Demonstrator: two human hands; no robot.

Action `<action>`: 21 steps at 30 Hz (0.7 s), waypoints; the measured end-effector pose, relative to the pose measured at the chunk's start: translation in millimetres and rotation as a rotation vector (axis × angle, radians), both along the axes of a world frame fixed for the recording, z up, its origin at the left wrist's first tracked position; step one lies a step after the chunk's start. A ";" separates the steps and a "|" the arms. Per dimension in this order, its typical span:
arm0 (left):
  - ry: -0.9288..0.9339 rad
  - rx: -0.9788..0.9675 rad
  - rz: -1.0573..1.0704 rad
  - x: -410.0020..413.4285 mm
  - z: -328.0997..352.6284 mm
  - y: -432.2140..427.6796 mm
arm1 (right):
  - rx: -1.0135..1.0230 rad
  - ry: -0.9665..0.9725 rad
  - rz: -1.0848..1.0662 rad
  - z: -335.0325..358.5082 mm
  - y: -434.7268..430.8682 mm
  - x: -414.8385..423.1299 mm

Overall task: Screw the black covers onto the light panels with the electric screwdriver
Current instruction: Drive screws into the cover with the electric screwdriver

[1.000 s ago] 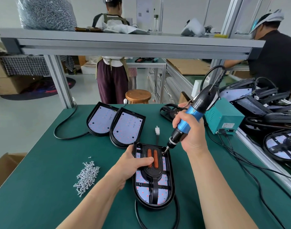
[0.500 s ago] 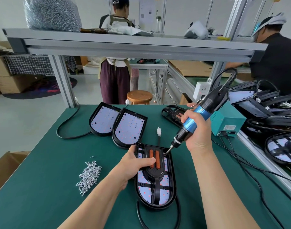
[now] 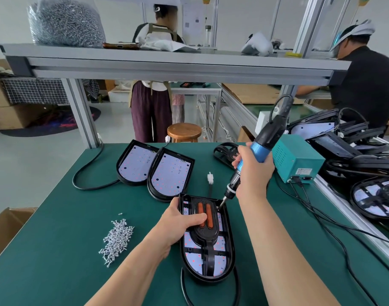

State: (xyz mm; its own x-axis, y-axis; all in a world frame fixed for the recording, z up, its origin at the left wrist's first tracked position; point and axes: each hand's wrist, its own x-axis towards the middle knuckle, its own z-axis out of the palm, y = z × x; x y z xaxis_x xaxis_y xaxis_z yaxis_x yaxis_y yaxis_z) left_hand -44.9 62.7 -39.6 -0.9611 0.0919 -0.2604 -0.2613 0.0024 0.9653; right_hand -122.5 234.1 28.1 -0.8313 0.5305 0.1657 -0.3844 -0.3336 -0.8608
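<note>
A light panel (image 3: 222, 265) with a black cover (image 3: 208, 233) laid on it lies on the green table in front of me. My left hand (image 3: 178, 224) grips the panel's left edge, thumb across the cover beside two orange strips. My right hand (image 3: 253, 171) grips the blue and black electric screwdriver (image 3: 258, 149), tilted, its bit touching the cover's upper right corner. Two bare light panels (image 3: 170, 174) lie behind, overlapping. A heap of silver screws (image 3: 117, 238) sits to the left.
A teal power box (image 3: 297, 161) stands at right with cables trailing over the table. Stacked finished panels (image 3: 374, 195) crowd the right edge. A spare black cover (image 3: 224, 151) lies behind the screwdriver. A metal shelf (image 3: 167, 65) spans overhead. Two persons stand beyond.
The view has shifted slightly. My right hand has kept the screwdriver bit at the cover's upper right corner; my left hand still holds the panel.
</note>
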 end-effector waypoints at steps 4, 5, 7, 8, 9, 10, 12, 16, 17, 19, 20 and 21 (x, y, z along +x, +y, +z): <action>-0.003 -0.043 0.019 0.3 1.6 1.7 | -0.091 -0.041 -0.136 -3.7 1.4 -2.3; -0.002 -0.051 0.024 0.4 1.7 2.3 | -0.084 -0.046 -0.149 -3.6 0.5 -1.8; -0.004 -0.059 0.031 1.6 2.8 2.8 | -0.066 -0.044 -0.137 -2.0 -0.7 1.0; -0.007 -0.064 0.033 2.1 3.2 2.7 | -0.063 -0.033 -0.116 0.3 -0.5 2.9; -0.009 -0.068 0.034 1.8 3.1 2.4 | -0.064 -0.013 -0.094 3.8 0.9 4.4; -0.013 -0.068 0.034 1.4 3.0 1.7 | -0.065 0.015 -0.070 7.9 4.0 6.0; -0.015 -0.072 0.026 0.9 3.2 0.7 | -0.067 0.087 -0.007 18.5 12.1 8.8; -0.028 -0.161 0.020 7.0 10.9 2.8 | -0.163 0.160 0.058 37.0 25.1 14.2; -0.001 -0.267 0.041 9.8 14.0 4.5 | -0.207 0.155 0.071 38.8 26.7 16.3; 0.169 -0.577 0.165 16.2 24.2 7.2 | -0.327 0.131 0.121 39.4 28.3 21.3; 0.322 -0.671 0.242 19.5 32.3 9.1 | -0.390 0.114 0.153 38.6 28.4 24.0; 0.473 -0.694 0.283 22.1 40.7 11.1 | -0.447 0.091 0.180 37.6 27.8 26.8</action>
